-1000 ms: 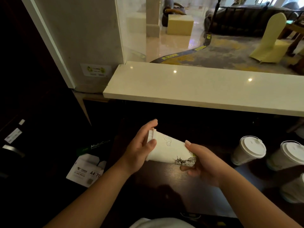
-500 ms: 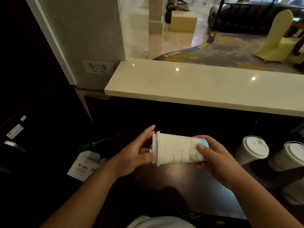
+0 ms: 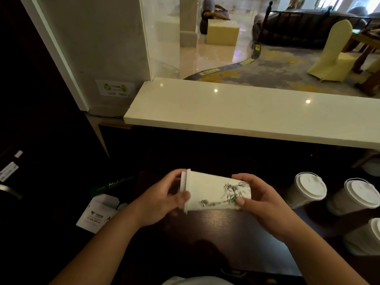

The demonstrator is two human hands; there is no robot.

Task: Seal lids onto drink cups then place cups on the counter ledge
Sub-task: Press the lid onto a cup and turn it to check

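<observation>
I hold a white paper cup (image 3: 209, 192) with a black ink drawing on its side, lying sideways above the dark wooden table (image 3: 226, 239). Its white lid (image 3: 185, 190) points left. My left hand (image 3: 162, 200) wraps the lid end, thumb on the rim. My right hand (image 3: 259, 200) grips the cup's base end. The pale stone counter ledge (image 3: 246, 112) runs across above the hands, with nothing on the part I see.
Three lidded white cups (image 3: 308, 188) (image 3: 357, 196) (image 3: 368, 237) stand on the table at the right. A box of copy paper (image 3: 102, 204) sits low at the left. A glass pane and wall pillar (image 3: 98, 48) rise behind the ledge's left end.
The cup has been rotated in both hands, so the ink drawing now faces up. It stays level with the lid pointing left. My hands stayed in about the same place.
</observation>
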